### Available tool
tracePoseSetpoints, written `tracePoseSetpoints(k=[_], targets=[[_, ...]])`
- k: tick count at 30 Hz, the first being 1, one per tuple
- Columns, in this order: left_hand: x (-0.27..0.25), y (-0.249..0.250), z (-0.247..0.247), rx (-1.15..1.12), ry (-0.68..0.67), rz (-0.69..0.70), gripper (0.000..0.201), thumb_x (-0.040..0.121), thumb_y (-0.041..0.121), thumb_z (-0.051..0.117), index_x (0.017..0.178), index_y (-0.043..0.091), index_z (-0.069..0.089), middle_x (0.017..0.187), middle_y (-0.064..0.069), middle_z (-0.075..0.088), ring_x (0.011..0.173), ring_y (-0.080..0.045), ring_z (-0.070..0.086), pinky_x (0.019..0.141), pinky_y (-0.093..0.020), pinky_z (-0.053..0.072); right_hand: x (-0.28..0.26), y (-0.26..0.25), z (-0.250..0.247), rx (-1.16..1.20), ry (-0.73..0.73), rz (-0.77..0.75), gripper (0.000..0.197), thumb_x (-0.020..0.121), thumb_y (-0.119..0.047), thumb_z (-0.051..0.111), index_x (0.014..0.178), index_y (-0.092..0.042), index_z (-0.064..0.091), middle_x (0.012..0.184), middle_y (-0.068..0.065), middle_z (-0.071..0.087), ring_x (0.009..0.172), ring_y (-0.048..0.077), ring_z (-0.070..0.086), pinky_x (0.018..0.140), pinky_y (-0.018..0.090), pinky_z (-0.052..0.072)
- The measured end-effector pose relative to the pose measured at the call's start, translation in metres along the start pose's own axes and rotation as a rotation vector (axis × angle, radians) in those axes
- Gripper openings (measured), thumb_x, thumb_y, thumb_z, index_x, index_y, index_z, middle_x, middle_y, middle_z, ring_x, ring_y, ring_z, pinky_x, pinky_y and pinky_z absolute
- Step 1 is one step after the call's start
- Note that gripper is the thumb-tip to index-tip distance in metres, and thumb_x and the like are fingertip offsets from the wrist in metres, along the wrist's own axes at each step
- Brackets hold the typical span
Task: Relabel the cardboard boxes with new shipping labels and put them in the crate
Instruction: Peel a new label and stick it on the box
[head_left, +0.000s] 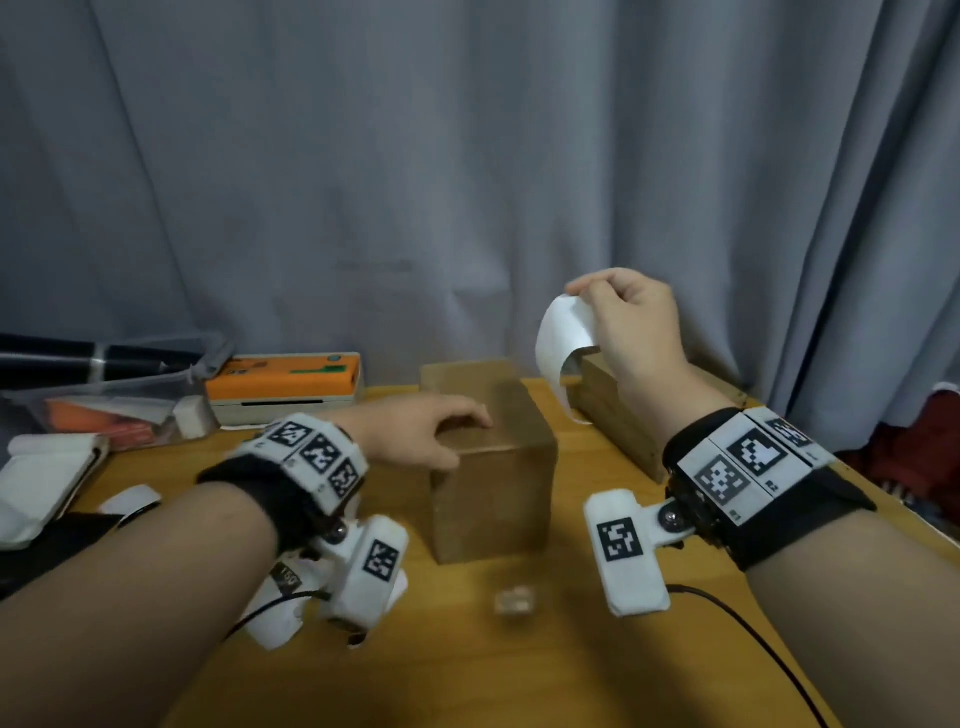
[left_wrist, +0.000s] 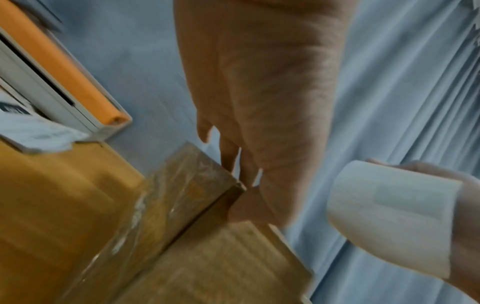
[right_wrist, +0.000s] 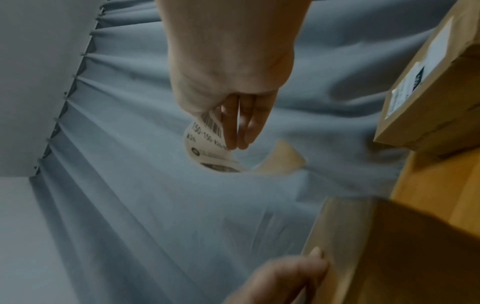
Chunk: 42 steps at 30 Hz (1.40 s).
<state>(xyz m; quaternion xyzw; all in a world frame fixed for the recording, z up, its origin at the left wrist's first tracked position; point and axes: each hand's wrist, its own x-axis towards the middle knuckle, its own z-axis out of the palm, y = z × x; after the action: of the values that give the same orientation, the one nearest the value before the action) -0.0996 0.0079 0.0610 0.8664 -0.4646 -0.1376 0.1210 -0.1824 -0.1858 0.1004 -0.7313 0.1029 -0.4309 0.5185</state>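
A brown cardboard box (head_left: 493, 467) stands mid-table, its top taped (left_wrist: 182, 195). My left hand (head_left: 462, 436) holds its near left top edge, fingers (left_wrist: 228, 160) on top and thumb on the side. My right hand (head_left: 576, 291) is raised to the right of the box and pinches a curled white shipping label (head_left: 558, 343). The right wrist view shows the pinch (right_wrist: 231, 142) and a barcode and numbers on the label (right_wrist: 207, 142). A second cardboard box (head_left: 618, 415) lies behind my right wrist and bears a white label (right_wrist: 415, 78).
An orange-and-white label printer (head_left: 285, 384) sits at the back left of the wooden table (head_left: 519, 675). A clear plastic bin (head_left: 104, 405) and white packets (head_left: 41, 467) crowd the left edge. A small clear scrap (head_left: 514, 600) and a black cable (head_left: 753, 634) lie in front. Grey curtain (head_left: 467, 156) behind.
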Motion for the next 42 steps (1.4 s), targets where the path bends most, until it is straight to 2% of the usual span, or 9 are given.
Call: tracePoseSetpoints(k=[4, 7, 11, 16, 21, 28, 31, 33, 42], targets=[[-0.017, -0.019, -0.008, -0.217, -0.050, 0.001, 0.044, 0.085, 0.003, 0.055, 0.125, 0.022, 0.057, 0.144, 0.009, 0.043, 0.131, -0.004, 0.039, 0.109, -0.021, 0.031, -0.002, -0.010, 0.020, -0.027, -0.125, 0.005, 0.020, 0.091, -0.011, 0.050, 0.085, -0.007, 0.069, 0.079, -0.003, 0.061, 0.071, 0.006, 0.055, 0.049, 0.011, 0.045], [-0.018, -0.019, -0.011, -0.312, 0.063, -0.033, 0.028, 0.094, 0.032, 0.050, 0.118, 0.025, 0.061, 0.130, 0.011, 0.054, 0.120, -0.004, 0.048, 0.100, -0.019, 0.037, 0.000, -0.014, 0.034, -0.109, -0.199, -0.008, 0.028, 0.094, -0.024, 0.052, 0.091, -0.002, 0.068, 0.080, 0.006, 0.061, 0.073, 0.021, 0.059, 0.059, 0.032, 0.058], [-0.012, -0.016, -0.016, -0.562, 0.421, 0.001, 0.063, 0.080, 0.076, 0.034, 0.114, 0.027, 0.055, 0.112, 0.011, 0.062, 0.100, -0.004, 0.061, 0.092, -0.026, 0.046, 0.001, -0.022, 0.048, -0.253, -0.236, -0.060, 0.048, 0.093, -0.041, 0.047, 0.087, 0.004, 0.064, 0.080, 0.020, 0.065, 0.079, 0.032, 0.064, 0.074, 0.052, 0.055], [-0.004, -0.012, -0.021, -0.531, 0.600, -0.046, 0.061, 0.076, 0.063, 0.061, 0.117, 0.021, 0.043, 0.105, 0.007, 0.051, 0.099, -0.012, 0.056, 0.087, -0.030, 0.048, -0.004, -0.031, 0.064, -0.325, -0.302, -0.022, 0.046, 0.083, -0.027, 0.040, 0.096, 0.014, 0.056, 0.091, 0.031, 0.061, 0.085, 0.044, 0.058, 0.073, 0.062, 0.049], [-0.006, -0.012, -0.020, -0.499, 0.728, -0.119, 0.035, 0.082, 0.027, 0.068, 0.106, 0.012, 0.049, 0.094, 0.002, 0.057, 0.089, -0.018, 0.058, 0.084, -0.037, 0.052, 0.002, -0.033, 0.066, -0.398, -0.347, 0.007, 0.030, 0.082, -0.006, 0.047, 0.107, -0.004, 0.065, 0.101, 0.014, 0.067, 0.092, 0.030, 0.064, 0.080, 0.047, 0.056], [-0.010, -0.015, -0.019, -0.637, 0.686, -0.141, 0.023, 0.086, 0.023, 0.066, 0.101, 0.007, 0.061, 0.092, -0.004, 0.066, 0.080, -0.017, 0.061, 0.071, -0.029, 0.051, 0.014, -0.026, 0.056, -0.464, -0.330, -0.055, 0.018, 0.082, 0.000, 0.051, 0.084, -0.007, 0.068, 0.082, 0.014, 0.071, 0.073, 0.030, 0.069, 0.063, 0.040, 0.059], [-0.010, -0.013, -0.015, -0.767, 0.678, -0.161, 0.018, 0.086, 0.016, 0.065, 0.100, 0.005, 0.061, 0.091, -0.006, 0.067, 0.077, -0.016, 0.063, 0.064, -0.021, 0.052, 0.021, -0.019, 0.055, -0.545, -0.334, -0.125, 0.013, 0.084, -0.010, 0.059, 0.079, -0.013, 0.070, 0.069, -0.004, 0.060, 0.057, 0.008, 0.049, 0.049, 0.019, 0.039], [-0.010, -0.010, -0.013, -0.888, 0.677, -0.189, 0.023, 0.085, 0.012, 0.067, 0.104, 0.008, 0.056, 0.089, -0.003, 0.066, 0.068, -0.008, 0.062, 0.052, -0.011, 0.048, 0.023, -0.015, 0.057, -0.524, -0.330, -0.125, 0.015, 0.083, -0.026, 0.068, 0.069, -0.024, 0.063, 0.069, -0.004, 0.051, 0.063, 0.010, 0.044, 0.055, 0.020, 0.034], [-0.004, 0.005, 0.002, -1.031, 0.375, -0.408, 0.013, 0.092, 0.010, 0.058, 0.104, 0.007, 0.057, 0.078, -0.005, 0.068, 0.046, -0.005, 0.065, 0.048, -0.016, 0.052, 0.016, 0.028, 0.049, -0.366, -0.656, 0.257, 0.019, 0.088, -0.028, 0.065, 0.083, -0.011, 0.059, 0.076, -0.004, 0.062, 0.070, 0.009, 0.055, 0.060, 0.017, 0.041]])
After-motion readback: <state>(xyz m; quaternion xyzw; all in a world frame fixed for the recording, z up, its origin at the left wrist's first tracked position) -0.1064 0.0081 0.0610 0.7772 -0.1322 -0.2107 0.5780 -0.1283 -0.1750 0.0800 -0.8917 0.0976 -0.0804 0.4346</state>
